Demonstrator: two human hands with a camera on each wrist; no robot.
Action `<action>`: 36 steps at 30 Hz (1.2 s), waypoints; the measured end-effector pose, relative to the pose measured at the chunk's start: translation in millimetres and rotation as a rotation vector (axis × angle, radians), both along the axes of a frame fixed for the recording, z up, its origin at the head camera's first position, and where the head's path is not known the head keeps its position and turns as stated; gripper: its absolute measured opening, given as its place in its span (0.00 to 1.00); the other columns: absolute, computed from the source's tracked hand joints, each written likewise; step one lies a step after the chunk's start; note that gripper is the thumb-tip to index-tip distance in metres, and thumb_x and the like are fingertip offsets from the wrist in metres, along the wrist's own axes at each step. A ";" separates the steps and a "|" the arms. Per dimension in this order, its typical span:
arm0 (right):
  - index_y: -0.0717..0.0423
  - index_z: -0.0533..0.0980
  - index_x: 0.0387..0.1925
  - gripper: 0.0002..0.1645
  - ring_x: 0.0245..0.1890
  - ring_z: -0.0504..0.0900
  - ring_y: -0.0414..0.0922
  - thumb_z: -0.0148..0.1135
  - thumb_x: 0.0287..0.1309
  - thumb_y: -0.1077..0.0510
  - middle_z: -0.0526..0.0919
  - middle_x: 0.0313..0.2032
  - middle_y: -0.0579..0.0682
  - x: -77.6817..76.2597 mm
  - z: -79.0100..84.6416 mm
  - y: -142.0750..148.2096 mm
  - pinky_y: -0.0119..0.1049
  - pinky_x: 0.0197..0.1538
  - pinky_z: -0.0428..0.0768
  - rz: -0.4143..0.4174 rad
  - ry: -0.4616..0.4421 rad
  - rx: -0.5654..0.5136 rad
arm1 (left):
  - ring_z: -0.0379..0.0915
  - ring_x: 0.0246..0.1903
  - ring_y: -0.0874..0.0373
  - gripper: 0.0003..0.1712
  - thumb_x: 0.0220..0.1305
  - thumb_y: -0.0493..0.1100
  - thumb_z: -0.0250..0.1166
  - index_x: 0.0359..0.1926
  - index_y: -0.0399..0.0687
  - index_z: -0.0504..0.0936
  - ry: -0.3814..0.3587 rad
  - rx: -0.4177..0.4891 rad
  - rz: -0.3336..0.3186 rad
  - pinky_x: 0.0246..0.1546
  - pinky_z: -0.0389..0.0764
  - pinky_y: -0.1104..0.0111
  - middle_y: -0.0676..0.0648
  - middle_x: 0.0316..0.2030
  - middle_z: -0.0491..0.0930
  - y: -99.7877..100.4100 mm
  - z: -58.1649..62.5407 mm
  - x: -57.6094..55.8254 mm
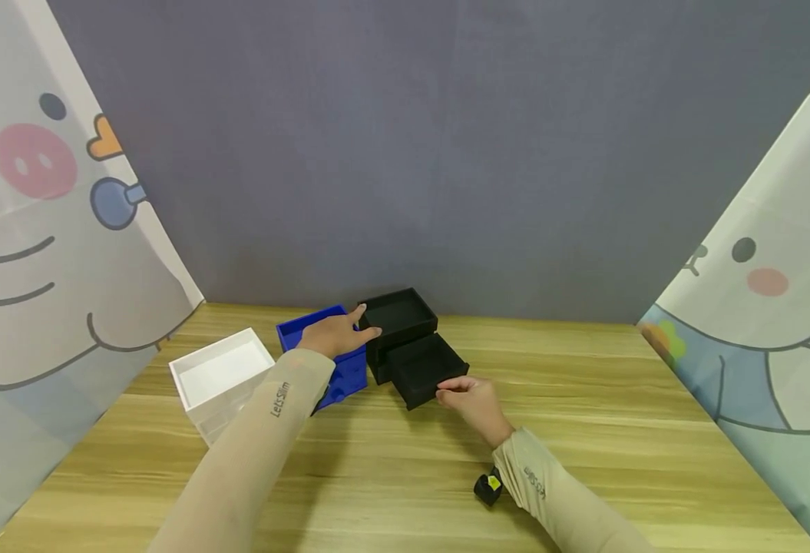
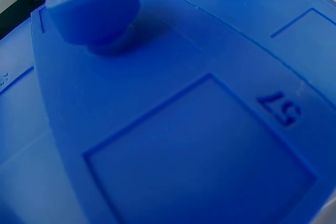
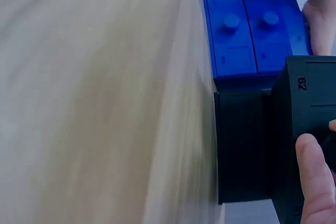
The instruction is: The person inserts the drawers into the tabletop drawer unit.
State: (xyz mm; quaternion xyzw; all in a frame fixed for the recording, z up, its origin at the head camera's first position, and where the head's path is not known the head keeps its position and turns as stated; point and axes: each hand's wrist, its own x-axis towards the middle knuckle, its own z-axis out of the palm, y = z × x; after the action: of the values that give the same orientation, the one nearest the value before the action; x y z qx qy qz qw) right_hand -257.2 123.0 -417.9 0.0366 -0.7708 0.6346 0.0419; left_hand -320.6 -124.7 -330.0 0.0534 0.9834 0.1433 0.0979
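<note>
A small black drawer cabinet (image 1: 398, 316) stands at the back, with its lower black drawer (image 1: 427, 367) pulled well out. My right hand (image 1: 477, 403) pinches the front of that drawer by its knob, thumb and fingertip on either side. In the right wrist view the drawer front (image 3: 310, 95) carries the number 62, and the thumb (image 3: 315, 177) lies against it. Spread fingers of my left hand (image 1: 334, 336) touch the cabinet's left edge. Beneath this hand is a blue drawer cabinet (image 1: 349, 376), whose round knob (image 2: 94, 11) fills part of the left wrist view.
A white drawer cabinet (image 1: 221, 372) stands at the left, partly behind my left sleeve. A small black object with a yellow mark (image 1: 489, 487) is beside my right wrist. Grey cloth (image 1: 405, 153) rises behind the wooden table (image 1: 584, 384).
</note>
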 end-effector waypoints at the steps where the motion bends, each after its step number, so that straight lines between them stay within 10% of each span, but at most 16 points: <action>1: 0.70 0.83 0.28 0.05 0.21 0.79 0.38 0.67 0.46 0.70 0.84 0.22 0.52 -0.5 -0.4 -1.8 0.29 0.29 0.76 0.007 0.001 -0.003 | 0.42 0.11 0.61 0.46 0.64 0.73 0.46 0.76 0.63 0.44 0.000 -0.001 0.001 0.14 0.52 0.69 0.50 0.13 0.63 0.0 -0.2 0.0; 36: 0.67 0.84 0.26 0.03 0.21 0.79 0.38 0.67 0.45 0.70 0.85 0.23 0.52 -1.1 -1.2 -20.1 0.29 0.28 0.76 -0.021 0.037 0.006 | 0.42 0.10 0.62 0.45 0.64 0.73 0.46 0.76 0.63 0.45 0.008 -0.011 0.009 0.13 0.51 0.69 0.51 0.12 0.62 1.2 1.2 0.0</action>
State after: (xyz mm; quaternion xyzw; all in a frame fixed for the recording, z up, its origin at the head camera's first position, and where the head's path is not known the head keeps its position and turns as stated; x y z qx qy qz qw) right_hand -258.3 102.9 -419.2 0.0401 -0.7722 0.6310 0.0628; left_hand -320.6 -123.5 -328.8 0.0489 0.9848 0.1381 0.0936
